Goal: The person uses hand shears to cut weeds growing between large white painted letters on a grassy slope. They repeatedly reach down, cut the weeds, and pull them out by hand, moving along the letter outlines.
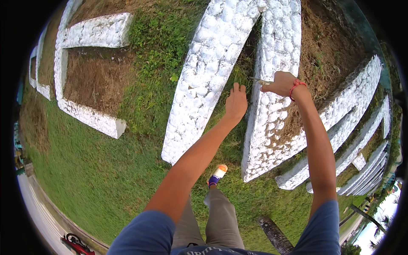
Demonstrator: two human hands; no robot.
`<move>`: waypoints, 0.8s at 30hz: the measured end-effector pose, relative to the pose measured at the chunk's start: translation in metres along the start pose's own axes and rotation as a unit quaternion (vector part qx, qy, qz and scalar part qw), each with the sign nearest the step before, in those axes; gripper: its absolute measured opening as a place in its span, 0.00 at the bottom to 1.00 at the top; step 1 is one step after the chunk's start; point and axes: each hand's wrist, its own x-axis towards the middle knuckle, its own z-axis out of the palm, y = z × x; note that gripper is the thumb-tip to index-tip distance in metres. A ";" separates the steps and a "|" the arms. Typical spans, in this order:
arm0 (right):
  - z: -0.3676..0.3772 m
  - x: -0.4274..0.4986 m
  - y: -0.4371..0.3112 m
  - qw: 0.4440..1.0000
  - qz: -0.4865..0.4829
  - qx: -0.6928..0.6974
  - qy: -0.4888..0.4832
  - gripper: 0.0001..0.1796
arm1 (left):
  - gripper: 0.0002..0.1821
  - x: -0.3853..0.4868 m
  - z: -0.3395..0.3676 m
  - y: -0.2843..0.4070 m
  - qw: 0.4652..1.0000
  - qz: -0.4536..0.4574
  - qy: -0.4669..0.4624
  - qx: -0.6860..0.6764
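Observation:
Two white-painted raised stone-like letter strokes, a left one [204, 70] and a right one [277, 51], meet near the top and spread towards me. My left hand [236, 101] reaches over the grassy gap between them, its fingers at the grass [244, 71]; whether it grips any blades is hidden. My right hand [280, 84], with a red bracelet at the wrist, is closed around the light handle [264, 82] of a small tool above the right stroke. A thin dark part of that tool points left towards the gap; its exact kind cannot be told.
More white raised shapes stand on the slope at left [92, 116] and right [347, 95]. Bare brown soil [95, 79] lies inside some. A tree trunk [275, 234] is at the lower right, and a red motorcycle [78, 245] stands by the pavement at the lower left.

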 end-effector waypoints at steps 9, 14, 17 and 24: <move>-0.020 0.001 0.011 0.974 0.091 0.209 -0.021 0.29 | 0.27 0.090 0.007 0.021 0.984 -0.090 -0.035 0.153; -0.011 0.021 -0.009 0.985 0.064 0.146 -0.063 0.29 | 0.25 0.065 0.014 -0.004 0.974 -0.066 -0.096 0.196; -0.001 0.042 -0.029 1.000 -0.009 0.017 -0.016 0.26 | 0.22 0.054 0.011 -0.016 0.984 -0.033 -0.093 0.149; 0.034 0.090 -0.053 0.998 -0.026 -0.031 0.051 0.30 | 0.17 0.028 0.008 -0.021 0.995 -0.024 -0.032 0.087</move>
